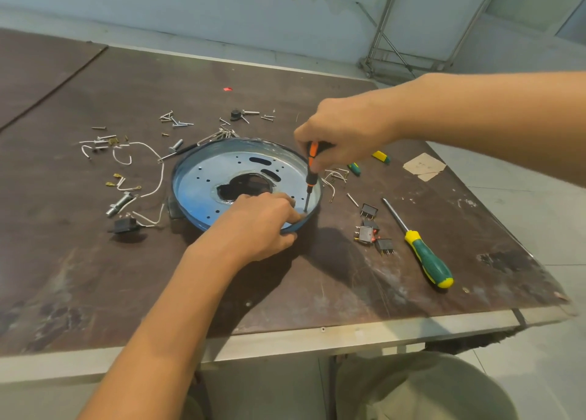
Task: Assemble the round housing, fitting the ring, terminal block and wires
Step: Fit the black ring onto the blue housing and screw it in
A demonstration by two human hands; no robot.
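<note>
Round housing (pixel 203 181): a shallow blue-tinted metal dish that lies open side up at the middle of the brown table (pixel 285 286). It has a large irregular hole at its centre, with slots and small holes across the floor.

Left hand (pixel 263 226): on the near rim of the housing, fingers curled over the edge to the inside and thumb outside, gripping the rim.

Right hand (pixel 345 134): above the right side of the housing, fingers clenched around the handle top of a small orange-and-black screwdriver (pixel 311 172). The tool stands nearly upright with its tip down on the housing floor near the right rim, just beside the left fingertips. Whether the tip sits in a screw head is probably too small to resolve.

White wires (pixel 149 172): looped on the table to the left of the housing, some with small metal terminals.

Loose screws (pixel 172 120): scattered to the far left of the housing.

Small black terminal parts (pixel 369 226): clustered to the right of the housing, near side.

Green-and-yellow screwdriver (pixel 426 256): lies flat, right of those parts, untouched.

Silver bolt (pixel 122 202) and black block (pixel 125 225): near left, apart from the housing.
</note>
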